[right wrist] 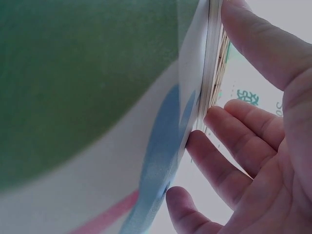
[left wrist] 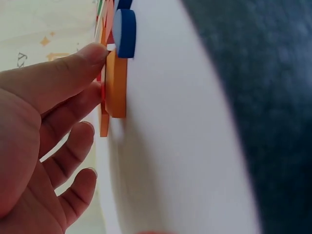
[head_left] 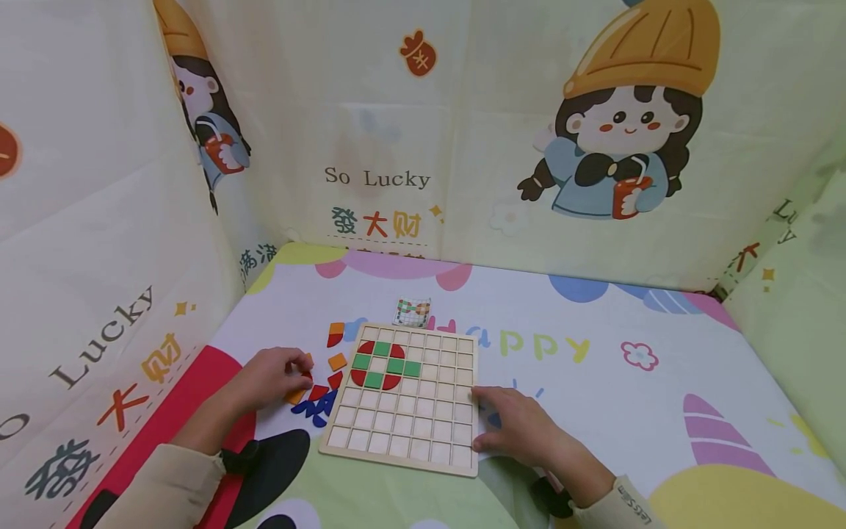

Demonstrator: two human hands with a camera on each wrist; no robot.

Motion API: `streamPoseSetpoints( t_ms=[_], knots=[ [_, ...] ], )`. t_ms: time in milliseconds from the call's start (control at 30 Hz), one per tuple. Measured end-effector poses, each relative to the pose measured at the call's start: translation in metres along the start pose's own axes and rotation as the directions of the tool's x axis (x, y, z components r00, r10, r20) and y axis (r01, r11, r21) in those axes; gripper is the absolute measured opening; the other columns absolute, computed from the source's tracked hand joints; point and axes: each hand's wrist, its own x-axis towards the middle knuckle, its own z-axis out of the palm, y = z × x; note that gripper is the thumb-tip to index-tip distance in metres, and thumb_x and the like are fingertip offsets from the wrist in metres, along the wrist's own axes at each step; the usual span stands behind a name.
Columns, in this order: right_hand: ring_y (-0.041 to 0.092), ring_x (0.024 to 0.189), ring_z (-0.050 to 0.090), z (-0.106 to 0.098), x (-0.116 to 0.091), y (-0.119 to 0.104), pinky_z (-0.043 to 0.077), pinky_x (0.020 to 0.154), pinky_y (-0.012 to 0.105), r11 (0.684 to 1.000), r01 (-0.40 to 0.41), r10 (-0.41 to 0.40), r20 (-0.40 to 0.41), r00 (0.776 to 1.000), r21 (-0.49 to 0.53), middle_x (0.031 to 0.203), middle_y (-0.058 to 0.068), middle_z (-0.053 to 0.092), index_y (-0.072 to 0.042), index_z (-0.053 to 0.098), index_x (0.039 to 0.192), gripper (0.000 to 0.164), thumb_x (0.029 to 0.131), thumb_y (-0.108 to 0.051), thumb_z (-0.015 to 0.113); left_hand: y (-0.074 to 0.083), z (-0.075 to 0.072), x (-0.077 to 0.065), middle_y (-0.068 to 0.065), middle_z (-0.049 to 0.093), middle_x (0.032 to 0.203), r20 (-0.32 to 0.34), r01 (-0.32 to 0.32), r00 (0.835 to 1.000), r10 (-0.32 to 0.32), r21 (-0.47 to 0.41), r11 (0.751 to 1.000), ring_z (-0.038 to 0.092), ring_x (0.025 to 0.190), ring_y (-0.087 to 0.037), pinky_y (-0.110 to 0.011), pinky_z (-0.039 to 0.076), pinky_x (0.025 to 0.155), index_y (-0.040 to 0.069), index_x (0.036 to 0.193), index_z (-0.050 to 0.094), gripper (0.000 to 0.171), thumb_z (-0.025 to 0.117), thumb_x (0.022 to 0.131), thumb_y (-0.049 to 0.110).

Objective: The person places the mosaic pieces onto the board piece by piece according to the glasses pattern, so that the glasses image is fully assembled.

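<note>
A square wooden grid board (head_left: 396, 464) lies on the table, with green squares (head_left: 413, 369) and red rounded pieces (head_left: 391, 382) set in its upper left cells. My left hand (head_left: 274, 378) is over the loose pieces left of the board. Thumb and index finger pinch a small red piece (left wrist: 103, 90), mostly hidden by the fingertips; the other fingers curl loosely. Beside them in the left wrist view are an orange piece (left wrist: 117, 85) and a blue piece (left wrist: 126, 34). Along the board's right edge (right wrist: 210, 63), my right hand (head_left: 518, 424) touches the rim with thumb and fingertips.
Loose blue pieces (head_left: 320, 406), an orange square (head_left: 337, 361) and an orange-and-red pair (head_left: 335, 334) lie left of the board. A small pattern card (head_left: 413, 312) sits behind it. Printed cloth walls (head_left: 463, 132) stand around the patterned tabletop.
</note>
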Motion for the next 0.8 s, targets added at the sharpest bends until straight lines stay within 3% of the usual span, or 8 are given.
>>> streamPoseSetpoints(
  t_ms=[800],
  knots=[
    [0.038,0.125,0.053,0.0009,0.0002,0.0012,0.041,0.102,0.056,1.0,-0.016,0.016,0.0,1.0,0.005,0.133,0.013,0.061,-0.002,0.058,0.135,0.075,0.073,-0.033,0.088,0.0005,-0.0034,0.0005,-0.006,0.065,0.095,-0.002,0.026,1.0,-0.026,0.045,0.999,0.057,0.089,-0.023,-0.037,0.058,0.072,0.006,0.101,0.069,0.025,0.081,0.083,0.017]
  ],
)
